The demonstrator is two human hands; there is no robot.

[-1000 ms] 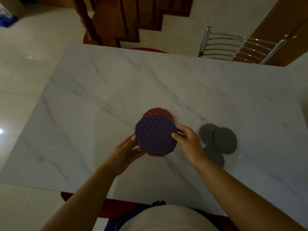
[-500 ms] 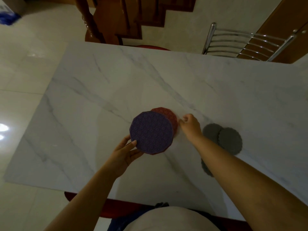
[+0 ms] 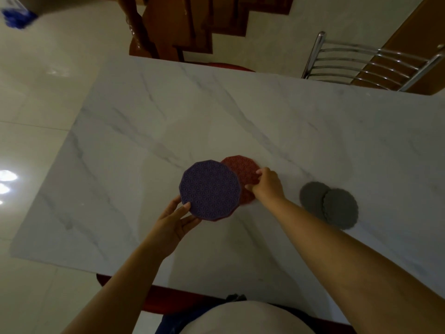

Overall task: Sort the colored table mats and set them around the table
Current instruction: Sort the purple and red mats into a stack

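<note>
A purple patterned mat (image 3: pixel 210 189) sits at the middle of the marble table (image 3: pixel 144 131), with a red edge showing beneath its near rim. My left hand (image 3: pixel 175 221) grips it at its near-left edge, thumb on top. A red mat (image 3: pixel 242 173) lies on the table partly under the purple one, sticking out to the far right. My right hand (image 3: pixel 266 184) pinches the red mat's right edge. Two overlapping grey mats (image 3: pixel 330 203) lie flat to the right of my right hand.
A metal chair back (image 3: pixel 370 66) stands at the table's far right edge. A wooden staircase post (image 3: pixel 154 27) rises beyond the far edge. A red seat edge (image 3: pixel 168 297) shows below the table's near edge, by my body.
My right hand let go of the purple mat, moved to the far right and took hold of the red mat, which now sticks out further. The purple mat shifted slightly left.
</note>
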